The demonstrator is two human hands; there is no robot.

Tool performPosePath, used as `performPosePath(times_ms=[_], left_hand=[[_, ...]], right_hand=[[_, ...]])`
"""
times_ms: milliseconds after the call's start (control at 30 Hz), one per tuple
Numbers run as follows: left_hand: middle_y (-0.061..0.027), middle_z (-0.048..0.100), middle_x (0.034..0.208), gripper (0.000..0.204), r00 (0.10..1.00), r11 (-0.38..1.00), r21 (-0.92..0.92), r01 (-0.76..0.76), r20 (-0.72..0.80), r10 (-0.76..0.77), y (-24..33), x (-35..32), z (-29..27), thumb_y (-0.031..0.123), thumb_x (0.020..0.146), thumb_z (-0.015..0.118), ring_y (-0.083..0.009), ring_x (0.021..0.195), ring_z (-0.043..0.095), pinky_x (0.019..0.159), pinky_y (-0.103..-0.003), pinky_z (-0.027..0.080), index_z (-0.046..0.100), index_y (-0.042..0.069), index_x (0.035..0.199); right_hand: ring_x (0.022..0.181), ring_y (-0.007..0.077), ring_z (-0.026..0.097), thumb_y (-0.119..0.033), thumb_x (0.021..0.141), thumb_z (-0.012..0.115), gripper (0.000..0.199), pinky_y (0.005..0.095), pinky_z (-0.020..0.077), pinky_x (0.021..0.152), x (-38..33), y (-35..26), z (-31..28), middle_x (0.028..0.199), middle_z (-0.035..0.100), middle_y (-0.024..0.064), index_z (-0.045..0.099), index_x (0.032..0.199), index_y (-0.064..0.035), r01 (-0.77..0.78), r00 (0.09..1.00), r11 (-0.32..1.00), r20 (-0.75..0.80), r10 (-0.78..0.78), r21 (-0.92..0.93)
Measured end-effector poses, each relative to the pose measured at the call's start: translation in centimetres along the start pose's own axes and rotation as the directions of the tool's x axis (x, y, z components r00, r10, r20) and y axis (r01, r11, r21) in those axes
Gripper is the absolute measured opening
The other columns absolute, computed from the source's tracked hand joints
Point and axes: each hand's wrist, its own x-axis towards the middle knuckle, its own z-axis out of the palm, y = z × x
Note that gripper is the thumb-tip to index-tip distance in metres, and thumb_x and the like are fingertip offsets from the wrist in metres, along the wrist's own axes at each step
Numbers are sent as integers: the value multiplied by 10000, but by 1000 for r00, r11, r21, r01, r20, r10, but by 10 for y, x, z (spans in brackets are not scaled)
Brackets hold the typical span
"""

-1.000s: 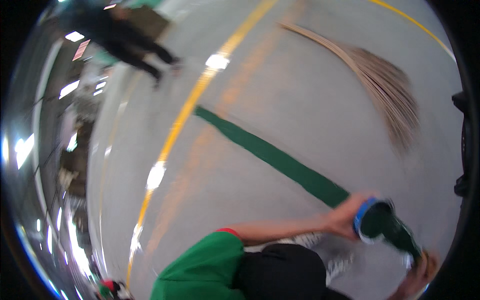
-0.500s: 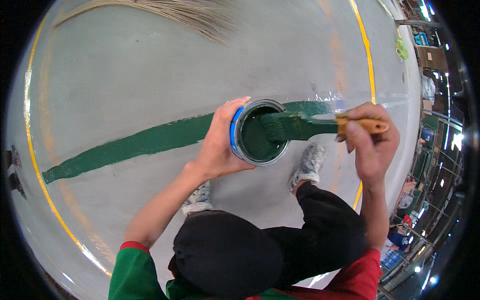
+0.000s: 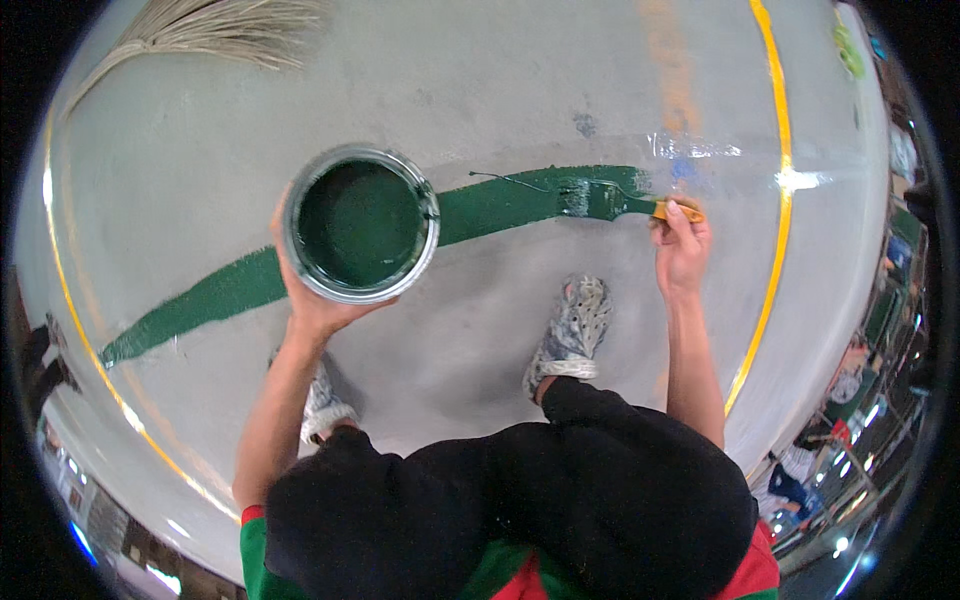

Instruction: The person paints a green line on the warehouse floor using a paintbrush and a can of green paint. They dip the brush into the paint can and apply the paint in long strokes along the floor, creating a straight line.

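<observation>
My left hand (image 3: 318,308) is wrapped round an open paint can (image 3: 432,235), its fingers partly hidden behind the rim. Dark green paint (image 3: 362,222) fills the inside of the can. In my right hand (image 3: 683,248) is a paintbrush (image 3: 658,208), pinched by its orange-brown handle. The bristles, loaded with green, lie over the right part of a long green painted stripe (image 3: 490,212) on the grey floor. A thin dribble of paint trails left from the brush across the stripe's upper edge.
A straw broom (image 3: 215,32) lies at the far left. Yellow floor lines (image 3: 783,130) run along both sides, with a faded orange band (image 3: 672,60) near the right one. My feet in speckled clogs (image 3: 580,318) stand just below the stripe. Clutter fills the right edge.
The brush has left the can and come down onto the stripe with my right hand. My left hand has carried the can leftward, away from the brush.
</observation>
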Motion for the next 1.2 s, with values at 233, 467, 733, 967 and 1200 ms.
performPosePath(times_ms=[233, 467, 733, 967, 1200], left_hand=[[-72, 740, 973, 411, 969, 946, 242, 215, 71, -238, 100, -15, -16, 230, 703, 915, -188, 874, 699, 836, -338, 569, 742, 64, 1037], [-86, 701, 1093, 517, 939, 760, 585, -285, 330, 98, 129, -11, -4, 176, 724, 881, -196, 937, 658, 851, -362, 552, 674, 44, 1178], [-38, 717, 997, 433, 966, 933, 251, 259, -56, -253, 111, -26, 30, 174, 698, 919, -180, 850, 660, 812, -344, 555, 708, 52, 1056], [3, 721, 837, 323, 939, 902, 266, 340, -36, -343, 66, -50, 37, 193, 693, 942, -118, 735, 649, 702, -300, 554, 741, 69, 913], [-23, 735, 897, 388, 885, 871, 174, 460, -8, -465, 98, -40, 42, 163, 688, 940, -126, 774, 668, 724, -303, 566, 742, 28, 993]], right_hand=[[624, 128, 606, -39, 947, 682, 121, 268, 502, 617, 11, 1, 6, 879, 698, 79, 664, 1061, -5, 356, 934, 743, 250, -256, -567], [693, 288, 644, 47, 757, 674, 283, 360, 515, 572, -11, -19, 40, 824, 618, 121, 637, 1026, -30, 713, 688, 271, 571, -448, -647], [731, 292, 676, -31, 827, 724, 172, 359, 544, 621, -41, 46, 106, 856, 643, 140, 643, 979, -31, 530, 813, 766, 475, -337, -363], [708, 212, 681, -103, 926, 710, 79, 317, 543, 629, 13, -1, -18, 854, 687, 101, 686, 988, -58, 362, 894, 541, 117, -433, -759], [726, 265, 654, -96, 954, 644, 86, 371, 512, 615, 32, -32, -50, 851, 663, 104, 690, 1013, -53, 364, 784, 62, 270, -558, -929]])
